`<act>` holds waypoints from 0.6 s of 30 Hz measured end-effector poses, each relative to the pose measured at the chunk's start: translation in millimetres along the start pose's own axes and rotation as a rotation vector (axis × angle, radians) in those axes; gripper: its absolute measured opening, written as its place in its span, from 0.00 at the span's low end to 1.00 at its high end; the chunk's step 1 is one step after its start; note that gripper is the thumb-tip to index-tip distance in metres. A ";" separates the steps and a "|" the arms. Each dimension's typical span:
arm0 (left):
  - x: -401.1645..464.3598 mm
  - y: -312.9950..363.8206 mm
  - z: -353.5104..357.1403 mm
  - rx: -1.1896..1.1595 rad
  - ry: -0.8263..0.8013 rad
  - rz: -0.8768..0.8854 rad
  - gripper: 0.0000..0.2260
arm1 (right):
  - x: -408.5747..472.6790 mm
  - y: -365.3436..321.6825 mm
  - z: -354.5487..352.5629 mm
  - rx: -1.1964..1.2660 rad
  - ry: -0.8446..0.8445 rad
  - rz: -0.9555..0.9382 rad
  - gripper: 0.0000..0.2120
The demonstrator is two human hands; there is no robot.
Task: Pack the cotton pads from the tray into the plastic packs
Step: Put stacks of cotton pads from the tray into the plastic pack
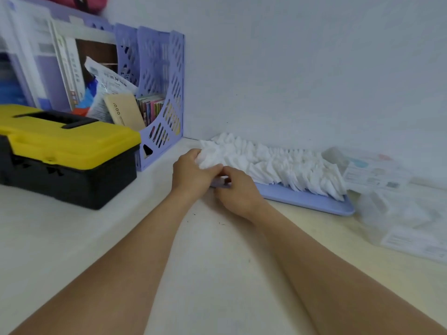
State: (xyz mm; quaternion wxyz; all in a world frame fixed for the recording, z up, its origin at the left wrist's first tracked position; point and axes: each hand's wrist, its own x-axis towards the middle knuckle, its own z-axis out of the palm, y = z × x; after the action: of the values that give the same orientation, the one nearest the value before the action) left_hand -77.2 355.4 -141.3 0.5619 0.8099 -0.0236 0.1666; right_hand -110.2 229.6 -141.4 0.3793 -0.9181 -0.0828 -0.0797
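Your left hand [191,171] grips white square cotton pads [273,165] at the flat lilac plastic tray's [312,203] left end; your right hand [238,191] pinches beside it, bare pale bench [217,262] below.

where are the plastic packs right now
In the head view the plastic packs lie at the far right of the table, just beyond the right end of the tray.

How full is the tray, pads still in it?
Still full. White cotton pads are heaped along nearly the whole purple tray; only its front rim shows bare. Both hands work at its left end.
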 end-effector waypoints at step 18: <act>-80.2 116.6 145.1 -1.082 -0.643 -0.364 0.17 | -84.7 95.7 -212.6 0.662 0.279 0.218 0.17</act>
State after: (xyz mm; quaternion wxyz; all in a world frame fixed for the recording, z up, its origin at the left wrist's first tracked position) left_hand -143.8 167.4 -105.3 0.8741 0.4135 -0.1336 -0.2169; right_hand -190.1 4.1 -75.8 0.6694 -0.7296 0.0469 -0.1321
